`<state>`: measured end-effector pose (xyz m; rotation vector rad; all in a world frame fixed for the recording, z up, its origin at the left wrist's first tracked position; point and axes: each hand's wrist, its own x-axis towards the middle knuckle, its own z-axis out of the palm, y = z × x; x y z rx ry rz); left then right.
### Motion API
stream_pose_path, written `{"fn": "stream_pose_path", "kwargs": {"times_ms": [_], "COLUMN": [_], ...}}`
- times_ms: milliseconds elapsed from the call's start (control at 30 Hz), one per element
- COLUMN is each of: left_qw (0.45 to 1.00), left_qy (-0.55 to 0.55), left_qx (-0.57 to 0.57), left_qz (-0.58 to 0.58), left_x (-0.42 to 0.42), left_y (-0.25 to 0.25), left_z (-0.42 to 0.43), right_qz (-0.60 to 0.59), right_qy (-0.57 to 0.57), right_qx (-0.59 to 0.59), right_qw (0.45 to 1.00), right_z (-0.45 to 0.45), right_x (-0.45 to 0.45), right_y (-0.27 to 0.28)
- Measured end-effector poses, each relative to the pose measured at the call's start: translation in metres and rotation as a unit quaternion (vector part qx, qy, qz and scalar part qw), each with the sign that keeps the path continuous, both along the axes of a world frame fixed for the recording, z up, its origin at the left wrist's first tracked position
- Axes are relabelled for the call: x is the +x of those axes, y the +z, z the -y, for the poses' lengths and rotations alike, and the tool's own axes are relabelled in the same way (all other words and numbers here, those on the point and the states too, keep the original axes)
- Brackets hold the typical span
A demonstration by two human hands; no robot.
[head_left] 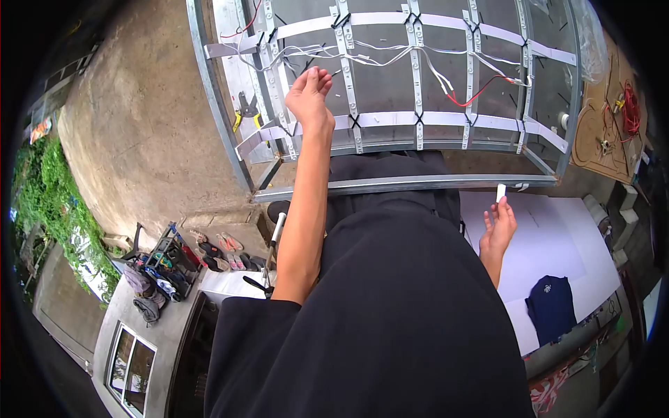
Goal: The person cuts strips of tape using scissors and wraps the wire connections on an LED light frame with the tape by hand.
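Observation:
My left hand [310, 92] is over the metal frame [404, 183], its fingertips pinched together beside the white wires [380, 61]; whatever they hold, if anything, is too small to tell. Lower right, my right hand [497, 233] has a small white piece [501, 190] between thumb and index finger, near the frame's lower bar. Upright LED strips [417, 83] are tied with black ties to white crosswise bands [390, 118]. A red wire [474, 97] joins white leads at the right of the frame.
Yellow-handled pliers [245, 111] lie at the frame's left side. A white sheet [543, 230] with a dark blue cloth [551, 310] is at the right. Brown board with a red cable coil [631, 111] stands upper right. Shoes [226, 254] and a rack are lower left.

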<state>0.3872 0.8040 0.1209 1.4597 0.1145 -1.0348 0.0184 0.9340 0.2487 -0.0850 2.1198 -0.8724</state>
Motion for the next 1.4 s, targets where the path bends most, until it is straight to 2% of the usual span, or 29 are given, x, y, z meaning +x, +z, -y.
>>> {"fn": "stream_pose_path", "kwargs": {"times_ms": [133,200,300,333,400,467,533,600,733,800,900,933,967,1000,1067,1133,1167,1200,1233,1267,1333,1400], "left_qw": [0.998,0.992,0.989,0.985,0.981,0.97,0.959,0.925,0.92,0.928,0.919,0.92,0.918,0.912,0.905,0.942,0.947,0.948,0.945,0.941,0.936,0.928], "left_qy": [-0.021,-0.073,-0.101,-0.111,-0.132,-0.242,-0.282,-0.367,-0.385,-0.367,-0.381,-0.38,-0.369,-0.358,-0.351,-0.235,-0.219,-0.218,-0.212,-0.206,-0.222,-0.219], "left_qx": [0.032,0.068,0.101,0.13,0.144,0.011,-0.008,-0.08,-0.069,-0.06,-0.014,-0.013,0.013,0.04,0.058,0.044,0.046,0.046,0.05,0.055,0.055,0.048], "left_qz": [0.044,0.082,0.048,0.03,0.019,0.003,-0.036,-0.06,-0.028,-0.028,0.095,0.094,0.145,0.195,0.234,0.237,0.23,0.228,0.245,0.264,0.266,0.298], "left_x": [0.004,0.004,0.007,0.006,0.004,0.002,0.003,0.004,0.019,0.028,0.045,0.046,0.047,0.047,0.047,0.047,0.05,0.052,0.053,0.055,0.058,0.057], "left_y": [0.004,0.005,0.016,0.025,0.037,0.045,0.065,0.08,0.088,0.088,0.088,0.09,0.092,0.093,0.086,0.083,0.081,0.078,0.075,0.073,0.07,0.069], "left_z": [0.019,0.025,0.023,0.021,0.012,0.001,0.0,0.003,0.006,0.007,0.007,0.009,0.009,0.008,0.005,0.003,0.003,0.002,0.001,0.0,-0.002,-0.002], "right_qz": [-0.075,-0.107,-0.186,-0.184,-0.063,0.017,0.013,0.069,0.105,0.096,0.153,0.185,0.257,0.258,0.174,0.136,-0.024,-0.182,-0.226,-0.228,-0.296,-0.301], "right_qy": [0.002,0.013,0.256,0.26,0.387,0.457,0.593,0.625,0.636,0.66,0.639,0.63,0.569,0.569,0.491,0.477,0.569,0.635,0.65,0.651,0.663,0.674], "right_qx": [0.005,0.0,-0.096,-0.093,-0.139,-0.151,-0.154,-0.153,-0.173,-0.197,-0.149,-0.127,-0.055,-0.051,-0.047,-0.065,-0.165,-0.258,-0.278,-0.279,-0.298,-0.285], "right_qw": [0.997,0.994,0.944,0.943,0.909,0.877,0.79,0.763,0.745,0.719,0.739,0.743,0.78,0.779,0.852,0.866,0.805,0.705,0.67,0.668,0.619,0.611], "right_z": [-0.003,0.0,0.025,0.042,0.077,0.109,0.142,0.165,0.186,0.191,0.194,0.196,0.197,0.198,0.202,0.207,0.209,0.21,0.21,0.212,0.214,0.215], "right_x": [0.003,0.01,0.032,0.047,0.084,0.119,0.152,0.181,0.216,0.225,0.236,0.241,0.247,0.256,0.275,0.283,0.285,0.287,0.29,0.293,0.297,0.298], "right_y": [0.012,0.021,0.041,0.046,0.049,0.035,0.022,0.006,-0.019,-0.026,-0.045,-0.051,-0.057,-0.059,-0.064,-0.077,-0.085,-0.091,-0.097,-0.103,-0.115,-0.12]}}
